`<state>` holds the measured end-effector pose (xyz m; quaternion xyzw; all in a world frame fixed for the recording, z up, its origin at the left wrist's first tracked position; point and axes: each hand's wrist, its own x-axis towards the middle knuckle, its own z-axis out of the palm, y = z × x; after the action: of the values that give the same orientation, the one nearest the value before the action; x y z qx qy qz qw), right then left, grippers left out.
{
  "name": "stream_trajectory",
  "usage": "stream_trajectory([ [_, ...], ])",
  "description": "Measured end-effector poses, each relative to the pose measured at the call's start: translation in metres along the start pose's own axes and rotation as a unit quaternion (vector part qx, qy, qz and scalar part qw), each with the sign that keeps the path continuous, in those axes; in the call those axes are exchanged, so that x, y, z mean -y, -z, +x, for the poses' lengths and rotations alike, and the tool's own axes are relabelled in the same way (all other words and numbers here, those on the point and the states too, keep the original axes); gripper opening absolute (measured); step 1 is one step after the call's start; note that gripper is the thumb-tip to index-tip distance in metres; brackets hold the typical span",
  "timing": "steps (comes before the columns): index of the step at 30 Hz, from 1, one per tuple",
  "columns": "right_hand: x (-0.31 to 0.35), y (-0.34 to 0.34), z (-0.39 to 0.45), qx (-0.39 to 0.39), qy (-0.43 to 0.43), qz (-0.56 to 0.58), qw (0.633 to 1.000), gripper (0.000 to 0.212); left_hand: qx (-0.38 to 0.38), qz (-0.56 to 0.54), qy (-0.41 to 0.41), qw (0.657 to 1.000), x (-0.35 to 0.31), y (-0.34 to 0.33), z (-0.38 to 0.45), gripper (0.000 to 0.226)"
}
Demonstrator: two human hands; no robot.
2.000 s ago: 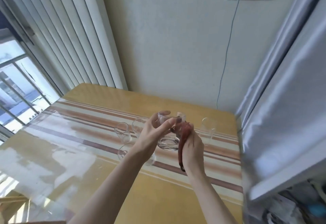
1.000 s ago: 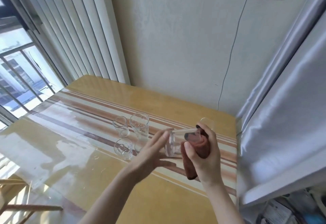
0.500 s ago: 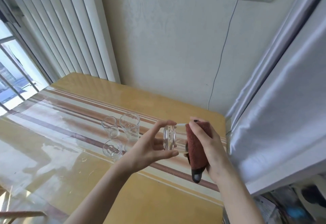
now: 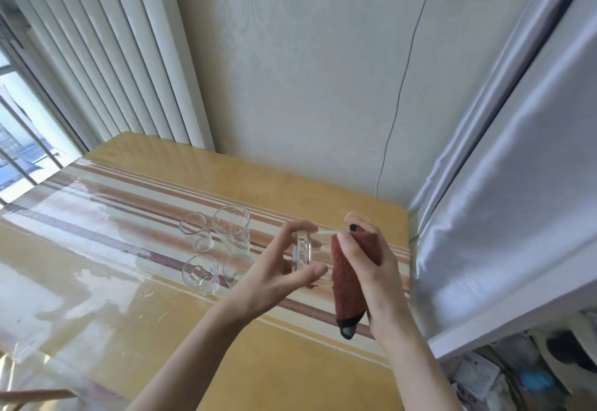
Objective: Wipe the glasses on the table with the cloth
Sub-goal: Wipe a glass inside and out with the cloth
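The glass lies on its side in the air above the desk, held between both hands. The left hand pinches its thick base with curled fingertips above and thumb below. The right hand grips the other end through the cloth, a reddish-brown piece wrapped over the rim; how far the mouth reaches under it cannot be seen. A dark end of the cloth hangs below the wrist. The clear wall of the glass is hard to trace against the striped desk. Four more glasses stand upright in a cluster to the left; the near right one is partly hidden behind the left hand. Another rim peeks out behind the right fingers, mostly hidden.
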<state>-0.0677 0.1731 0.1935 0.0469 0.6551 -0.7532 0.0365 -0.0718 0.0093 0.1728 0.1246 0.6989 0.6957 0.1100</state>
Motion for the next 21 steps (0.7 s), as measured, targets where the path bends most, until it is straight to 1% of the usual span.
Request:
stream_trajectory([
  [1,0.001,0.002,0.002,0.000,-0.046,0.024,0.999,0.016,0.017,0.011,-0.009,1.000,0.000,0.000,0.000,0.047],
  [2,0.002,0.004,0.004,-0.003,-0.072,0.038,0.997,0.014,0.031,0.022,-0.013,0.999,0.001,0.000,0.001,0.047],
  [3,0.002,0.004,0.005,-0.012,-0.079,0.048,0.996,0.013,0.039,0.030,-0.014,0.999,0.000,-0.002,0.001,0.047],
  [5,0.001,0.005,0.005,-0.032,-0.065,0.060,0.996,0.014,0.038,0.038,-0.005,0.999,-0.001,-0.005,0.000,0.052],
  [7,-0.001,0.005,0.003,-0.049,-0.033,0.067,0.996,0.018,0.023,0.032,0.047,0.998,-0.006,-0.008,-0.001,0.057],
  [8,-0.002,0.004,0.000,-0.057,-0.009,0.064,0.996,0.023,0.016,0.008,0.082,0.996,-0.009,-0.010,0.000,0.058],
  [10,-0.006,0.004,-0.003,-0.070,0.067,0.033,0.995,0.035,0.005,-0.024,0.128,0.992,-0.016,-0.013,0.004,0.057],
  [12,-0.008,0.004,-0.006,-0.047,0.128,-0.005,0.991,0.046,-0.007,-0.011,0.118,0.993,-0.018,-0.015,0.010,0.050],
  [13,-0.007,0.004,-0.007,-0.036,0.136,-0.017,0.990,0.048,-0.011,-0.007,0.101,0.995,-0.018,-0.016,0.012,0.045],
  [14,-0.005,0.006,-0.006,-0.026,0.130,-0.020,0.991,0.048,-0.015,-0.001,0.082,0.997,-0.017,-0.016,0.013,0.040],
  [16,0.001,0.007,-0.005,-0.018,0.092,-0.007,0.996,0.043,-0.018,0.026,0.033,0.999,-0.012,-0.016,0.014,0.038],
  [19,0.004,0.008,0.002,-0.054,0.001,0.031,0.998,0.028,0.004,0.040,-0.019,0.999,-0.004,-0.016,0.013,0.042],
  [21,0.005,0.007,0.006,-0.085,-0.031,0.052,0.995,0.020,-0.008,0.026,-0.029,0.999,-0.001,-0.018,0.012,0.041],
])
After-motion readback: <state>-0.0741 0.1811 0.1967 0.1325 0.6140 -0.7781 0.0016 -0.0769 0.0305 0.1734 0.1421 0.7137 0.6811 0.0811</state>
